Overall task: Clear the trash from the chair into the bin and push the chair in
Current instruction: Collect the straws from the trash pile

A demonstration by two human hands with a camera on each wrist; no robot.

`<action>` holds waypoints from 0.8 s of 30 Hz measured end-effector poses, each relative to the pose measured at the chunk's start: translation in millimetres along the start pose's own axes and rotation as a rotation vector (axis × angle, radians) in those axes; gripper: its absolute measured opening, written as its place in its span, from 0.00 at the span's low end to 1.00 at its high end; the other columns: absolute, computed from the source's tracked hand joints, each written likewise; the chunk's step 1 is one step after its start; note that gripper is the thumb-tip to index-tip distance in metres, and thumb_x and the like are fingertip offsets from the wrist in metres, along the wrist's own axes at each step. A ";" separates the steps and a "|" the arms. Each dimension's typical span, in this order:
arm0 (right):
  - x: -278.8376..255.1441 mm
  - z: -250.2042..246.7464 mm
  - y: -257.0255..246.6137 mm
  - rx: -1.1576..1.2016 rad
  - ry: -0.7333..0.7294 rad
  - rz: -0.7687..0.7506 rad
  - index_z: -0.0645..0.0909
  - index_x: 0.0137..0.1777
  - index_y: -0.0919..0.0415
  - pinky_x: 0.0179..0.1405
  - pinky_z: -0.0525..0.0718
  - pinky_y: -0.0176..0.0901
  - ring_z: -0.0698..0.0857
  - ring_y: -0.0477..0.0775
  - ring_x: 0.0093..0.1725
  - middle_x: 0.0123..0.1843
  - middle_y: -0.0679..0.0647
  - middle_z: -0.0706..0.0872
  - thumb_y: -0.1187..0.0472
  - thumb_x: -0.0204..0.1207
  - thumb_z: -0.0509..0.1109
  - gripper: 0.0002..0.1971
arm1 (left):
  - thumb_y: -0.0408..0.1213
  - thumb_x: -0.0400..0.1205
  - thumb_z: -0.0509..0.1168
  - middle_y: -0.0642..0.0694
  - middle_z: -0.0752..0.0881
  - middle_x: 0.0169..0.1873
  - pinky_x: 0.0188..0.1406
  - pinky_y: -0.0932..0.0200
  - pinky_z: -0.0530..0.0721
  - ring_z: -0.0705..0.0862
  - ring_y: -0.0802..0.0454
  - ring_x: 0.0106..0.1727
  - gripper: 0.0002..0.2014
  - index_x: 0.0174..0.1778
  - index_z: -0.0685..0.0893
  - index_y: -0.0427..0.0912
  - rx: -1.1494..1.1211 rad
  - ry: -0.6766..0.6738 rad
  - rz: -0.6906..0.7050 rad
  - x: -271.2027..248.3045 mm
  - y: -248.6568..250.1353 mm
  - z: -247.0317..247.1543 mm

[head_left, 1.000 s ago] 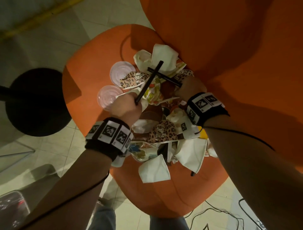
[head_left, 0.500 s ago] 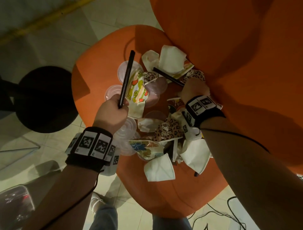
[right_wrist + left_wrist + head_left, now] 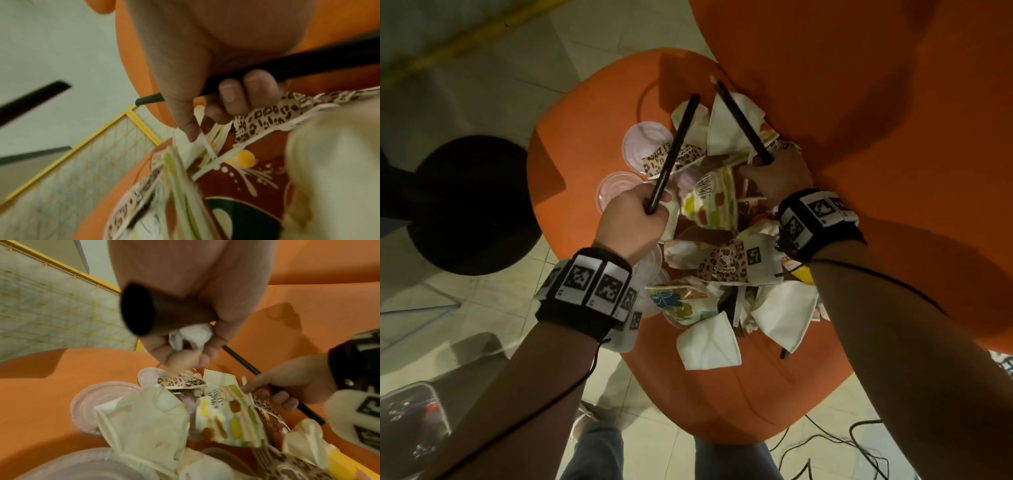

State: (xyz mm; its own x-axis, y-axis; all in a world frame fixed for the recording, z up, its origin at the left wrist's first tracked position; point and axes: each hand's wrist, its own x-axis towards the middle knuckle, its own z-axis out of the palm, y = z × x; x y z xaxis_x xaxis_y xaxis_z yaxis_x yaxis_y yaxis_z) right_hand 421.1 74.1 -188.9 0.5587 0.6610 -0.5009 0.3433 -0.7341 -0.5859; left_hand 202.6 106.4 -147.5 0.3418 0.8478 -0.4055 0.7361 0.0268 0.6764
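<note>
Both our hands grip trash: our left hand [image 3: 633,224] holds a black straw [image 3: 674,150], our right hand [image 3: 777,176] another black straw [image 3: 743,120]. Crushed paper cups [image 3: 710,341] cover the orange chair [image 3: 585,144]. Next we carry them to the bin, which we cannot see.

Bare forearms, banded wrists, grey-blue trousers.

Both hands, the left hand [image 3: 631,222] and the right hand [image 3: 777,176], are ungloved, and the forearms carry no sleeves. Each wrist wears a wide black strap: the left wristband [image 3: 585,291] and the right wristband [image 3: 816,222], both ringed with white square tiles printed with black block-pattern codes. A pale plastic housing with another such code hangs at the 5 o'clock side of the left wristband. A thin black cable [image 3: 571,387] trails from the left wristband along the forearm; a second black cable [image 3: 876,274] runs from the right wristband. At 6 o'clock in the head view, grey-blue trouser legs [image 3: 599,452] show.
</note>
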 end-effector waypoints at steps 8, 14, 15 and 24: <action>-30.2 -31.8 6.8 0.362 0.274 -0.239 0.72 0.32 0.53 0.24 0.69 0.27 0.72 0.37 0.21 0.25 0.43 0.73 0.51 0.72 0.76 0.16 | 0.44 0.79 0.68 0.53 0.81 0.28 0.24 0.63 0.68 0.76 0.56 0.27 0.06 0.44 0.85 0.45 -0.069 -0.097 -0.025 -24.7 13.4 32.4; -58.3 -59.0 8.3 0.591 0.505 -0.304 0.70 0.35 0.47 0.30 0.73 0.26 0.73 0.33 0.27 0.30 0.40 0.75 0.55 0.74 0.75 0.14 | 0.51 0.73 0.73 0.46 0.87 0.52 0.49 0.59 0.79 0.84 0.49 0.51 0.23 0.60 0.82 0.43 0.137 -0.198 -0.079 -41.4 13.4 84.9; -61.3 -62.3 11.7 0.612 0.517 -0.292 0.71 0.36 0.48 0.31 0.74 0.28 0.74 0.34 0.28 0.31 0.40 0.75 0.55 0.74 0.75 0.14 | 0.51 0.72 0.74 0.44 0.86 0.56 0.52 0.57 0.79 0.84 0.46 0.56 0.26 0.62 0.80 0.42 0.128 -0.211 -0.105 -41.3 15.5 90.1; -83.9 -66.2 47.4 0.479 0.426 -0.166 0.68 0.36 0.50 0.26 0.70 0.37 0.69 0.44 0.26 0.29 0.46 0.70 0.50 0.77 0.70 0.15 | 0.56 0.69 0.74 0.41 0.86 0.47 0.42 0.55 0.81 0.84 0.45 0.46 0.26 0.54 0.84 0.38 0.413 -0.306 -0.166 -10.8 32.7 101.0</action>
State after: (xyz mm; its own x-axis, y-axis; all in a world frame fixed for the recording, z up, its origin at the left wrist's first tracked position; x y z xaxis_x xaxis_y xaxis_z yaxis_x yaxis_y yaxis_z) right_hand 440.5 -26.4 -132.5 0.8106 0.5682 -0.1415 0.1320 -0.4128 -0.9012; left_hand 282.0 44.6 -183.1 0.3103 0.6554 -0.6886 0.9421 -0.1153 0.3149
